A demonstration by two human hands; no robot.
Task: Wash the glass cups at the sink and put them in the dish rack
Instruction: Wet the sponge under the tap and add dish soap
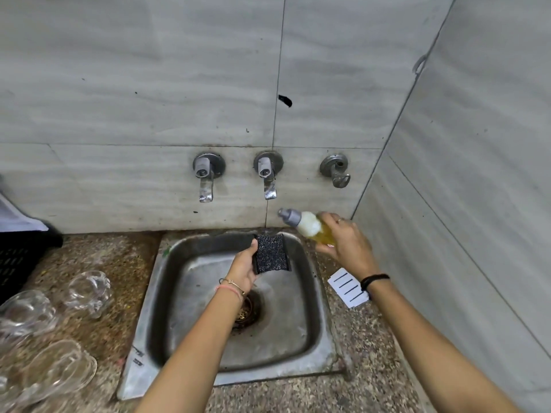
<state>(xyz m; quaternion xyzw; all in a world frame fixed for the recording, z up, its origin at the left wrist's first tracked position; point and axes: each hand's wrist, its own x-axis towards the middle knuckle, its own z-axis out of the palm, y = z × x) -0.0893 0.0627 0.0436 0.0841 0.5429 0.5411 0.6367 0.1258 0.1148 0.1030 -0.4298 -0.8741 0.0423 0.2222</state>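
Your left hand (243, 268) grips a dark scrub pad (269, 253) by its edge above the sink (310, 293), thumb and fingers pinching it. Your right hand (346, 242) curls round a tilted soap bottle (310, 226), nozzle toward the pad. The glass cups (89, 289) sit on the counter (119, 257) left of the sink, near what may be a black rack (18, 257)

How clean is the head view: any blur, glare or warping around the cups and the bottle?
Head view: wide-angle warping bends the wall joints; the glass cups at lower left look smeared and stretched near the edge; the soap bottle in the right hand is slightly soft; the sponge in the left hand is sharp; light is flat, without hard glare.
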